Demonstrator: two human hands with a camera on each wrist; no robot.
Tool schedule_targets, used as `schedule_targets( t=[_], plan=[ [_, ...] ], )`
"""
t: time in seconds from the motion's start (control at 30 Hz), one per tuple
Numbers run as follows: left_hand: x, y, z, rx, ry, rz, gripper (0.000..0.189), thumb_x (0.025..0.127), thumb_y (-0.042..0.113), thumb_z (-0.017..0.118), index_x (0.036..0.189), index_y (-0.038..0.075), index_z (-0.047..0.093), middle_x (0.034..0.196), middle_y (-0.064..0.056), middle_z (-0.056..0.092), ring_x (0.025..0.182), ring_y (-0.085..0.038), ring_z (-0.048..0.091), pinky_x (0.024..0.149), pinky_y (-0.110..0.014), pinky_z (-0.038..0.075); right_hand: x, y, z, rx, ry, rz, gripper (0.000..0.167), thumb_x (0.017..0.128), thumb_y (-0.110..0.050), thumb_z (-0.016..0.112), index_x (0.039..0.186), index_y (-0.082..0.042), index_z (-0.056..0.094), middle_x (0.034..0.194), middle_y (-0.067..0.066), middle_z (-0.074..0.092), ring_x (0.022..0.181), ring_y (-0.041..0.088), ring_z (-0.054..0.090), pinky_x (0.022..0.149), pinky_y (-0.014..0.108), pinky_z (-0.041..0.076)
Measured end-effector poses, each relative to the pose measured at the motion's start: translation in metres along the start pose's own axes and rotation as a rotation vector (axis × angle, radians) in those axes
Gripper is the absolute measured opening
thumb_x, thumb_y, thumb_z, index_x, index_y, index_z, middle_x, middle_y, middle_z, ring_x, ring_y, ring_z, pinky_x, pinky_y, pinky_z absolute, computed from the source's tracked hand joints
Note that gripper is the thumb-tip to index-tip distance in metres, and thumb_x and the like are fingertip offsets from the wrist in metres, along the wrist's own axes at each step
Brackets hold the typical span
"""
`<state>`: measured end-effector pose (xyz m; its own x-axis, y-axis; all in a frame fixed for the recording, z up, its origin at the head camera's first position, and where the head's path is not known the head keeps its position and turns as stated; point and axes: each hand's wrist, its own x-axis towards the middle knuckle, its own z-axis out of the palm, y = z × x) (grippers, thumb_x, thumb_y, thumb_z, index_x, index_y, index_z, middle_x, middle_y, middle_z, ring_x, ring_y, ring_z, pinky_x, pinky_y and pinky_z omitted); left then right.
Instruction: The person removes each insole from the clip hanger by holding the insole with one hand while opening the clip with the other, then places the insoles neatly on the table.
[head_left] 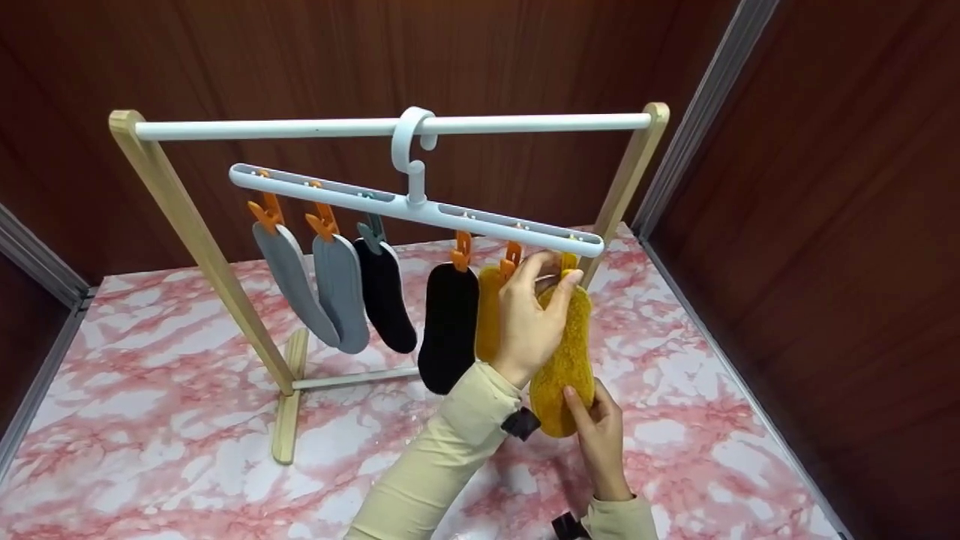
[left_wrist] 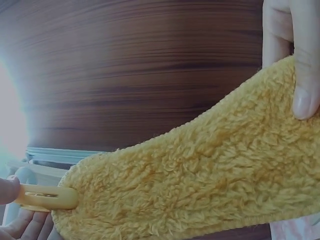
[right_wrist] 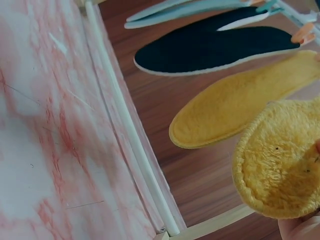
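Note:
My left hand pinches a yellow clip at the right end of a white hanger. The clip's tip lies over the top end of a fuzzy yellow insole. Lower down, my right hand holds that insole between thumb and fingers, thumb on the fuzzy face. Just left of it hangs a second yellow insole from an orange clip, partly hidden behind my left hand in the head view.
Two black insoles and two grey insoles hang from clips further left. The hanger tilts down to the right on the white rail of a wooden-legged stand. Beneath is a pink-and-white marbled table; dark wood-grain panels surround it.

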<state>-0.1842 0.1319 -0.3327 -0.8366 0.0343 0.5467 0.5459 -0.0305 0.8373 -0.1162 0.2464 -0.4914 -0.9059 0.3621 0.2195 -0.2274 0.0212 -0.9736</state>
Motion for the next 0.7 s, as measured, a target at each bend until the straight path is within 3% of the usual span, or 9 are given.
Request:
schedule_targets(
  t=[0.33, 0.7],
  plan=[
    [0.0023, -0.0013, 0.0045, 0.029, 0.059, 0.011, 0.022, 0.091, 0.017, 0.066, 0.1, -0.002, 0.065, 0.098, -0.014, 0.069, 0.092, -0.018, 0.068, 0.085, -0.02, 0.053, -0.0029, 0.0008, -0.0007, -0.015, 0.007, 0.002, 0.017, 0.093, -0.001, 0.058, 0.102, 0.014, 0.058, 0.083, -0.001, 0.064, 0.077, 0.011, 0.06, 0.068, 0.023, 0.051],
    [0.0036, -0.0035, 0.0059, 0.01, 0.108, 0.004, 0.018, 0.088, 0.015, 0.069, 0.096, -0.001, 0.067, 0.094, -0.013, 0.071, 0.087, -0.014, 0.07, 0.081, -0.018, 0.054, -0.0071, 0.0054, -0.0037, -0.016, 0.0, -0.013, 0.016, 0.093, 0.001, 0.057, 0.102, 0.014, 0.059, 0.087, -0.001, 0.066, 0.079, 0.011, 0.062, 0.07, 0.023, 0.052]
  ],
)
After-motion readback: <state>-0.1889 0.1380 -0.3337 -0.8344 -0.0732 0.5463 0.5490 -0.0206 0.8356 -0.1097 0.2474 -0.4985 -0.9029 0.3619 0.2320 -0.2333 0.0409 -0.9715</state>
